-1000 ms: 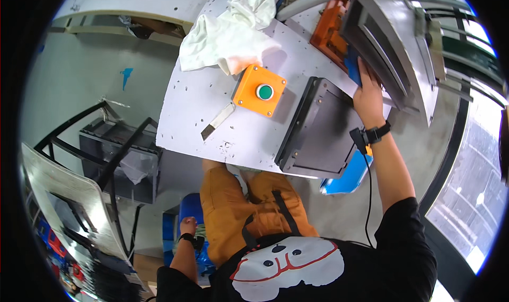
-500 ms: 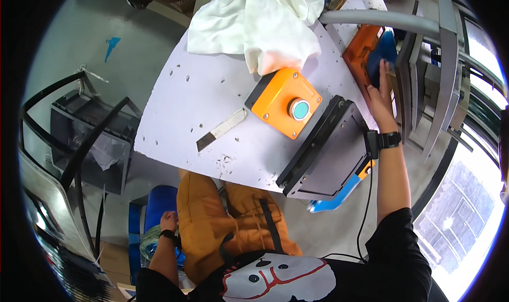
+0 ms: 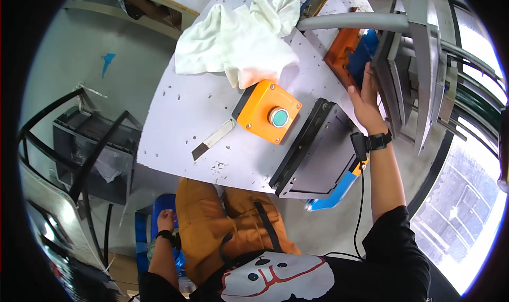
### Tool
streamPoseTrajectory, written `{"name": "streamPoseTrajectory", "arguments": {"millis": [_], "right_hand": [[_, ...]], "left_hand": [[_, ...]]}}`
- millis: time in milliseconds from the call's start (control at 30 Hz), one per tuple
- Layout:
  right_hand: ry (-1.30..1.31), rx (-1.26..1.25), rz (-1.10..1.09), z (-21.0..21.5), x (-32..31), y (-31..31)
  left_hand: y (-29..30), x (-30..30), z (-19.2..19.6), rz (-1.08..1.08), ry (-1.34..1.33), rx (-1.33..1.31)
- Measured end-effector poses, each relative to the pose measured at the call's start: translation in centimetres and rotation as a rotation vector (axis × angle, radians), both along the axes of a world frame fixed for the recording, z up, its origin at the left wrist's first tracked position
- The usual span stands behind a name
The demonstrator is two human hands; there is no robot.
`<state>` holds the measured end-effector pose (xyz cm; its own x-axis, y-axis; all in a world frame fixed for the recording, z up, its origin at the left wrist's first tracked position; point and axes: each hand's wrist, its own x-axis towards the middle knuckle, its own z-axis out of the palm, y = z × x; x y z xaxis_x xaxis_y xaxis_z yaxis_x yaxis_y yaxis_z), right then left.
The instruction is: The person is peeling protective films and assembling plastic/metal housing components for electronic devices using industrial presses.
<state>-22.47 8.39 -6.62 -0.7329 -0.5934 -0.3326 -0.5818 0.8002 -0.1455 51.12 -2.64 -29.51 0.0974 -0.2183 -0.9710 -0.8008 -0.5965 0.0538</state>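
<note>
My right hand (image 3: 367, 105) reaches to the far right, into the gap between an orange fixture (image 3: 339, 58) with a blue inner part (image 3: 362, 52) and upright grey plates. Its thumb is apart and its fingers stretch out; the tips lie by the blue part, and I cannot see whether they touch it. My left hand (image 3: 166, 221) is down beside my thigh above a blue bin (image 3: 162, 203), fingers curled in, with nothing seen in them. Nearest the right forearm on the table lies a flat dark grey hinged plate (image 3: 323, 148).
An orange button box (image 3: 270, 111) with a green button sits mid-table. Left of it are a flat blade-like strip (image 3: 213, 140) and, beyond, a white cloth (image 3: 233, 42). A grey metal bar (image 3: 355, 21) crosses at the right. A grey crate (image 3: 95, 159) stands lower left.
The view has shifted, so the table things appear further left. My right hand is still by the blue part, its fingers a little closer together. The left hand stays low by the thigh.
</note>
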Motion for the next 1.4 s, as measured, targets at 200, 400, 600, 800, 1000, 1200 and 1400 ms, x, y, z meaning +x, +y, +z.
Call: {"name": "streamPoseTrajectory", "arguments": {"millis": [200, 400, 600, 800, 1000, 1200, 1400], "right_hand": [[0.046, -0.112, -0.012, 0.5, 0.8, 3.3], [0.136, -0.112, -0.147, -1.3, -1.5, -0.6], [0.126, -0.219, -0.201, -1.9, -2.6, -2.8], [0.193, -0.170, -0.104, -4.1, -6.0, -0.7], [0.231, -0.119, 0.073, -4.8, -7.0, -0.1], [0.281, -0.041, 0.014, -4.0, -5.1, 0.0], [-0.005, -0.068, 0.159, 1.8, 1.6, 1.3]], "left_hand": [[-8.3, -9.1, 7.5, -0.214, 0.286, -0.239], [-8.8, -5.3, 4.8, 0.114, 0.257, -0.137], [-2.6, 8.9, 0.2, 0.034, -0.120, 0.023], [1.9, 12.4, 0.0, -0.056, -0.170, 0.083], [0.6, 7.6, 0.8, 0.161, -0.189, 0.125], [-4.4, 0.3, 1.5, 0.093, -0.035, 0.029], [-10.3, -10.0, 8.5, -0.267, 0.331, -0.224]]}}
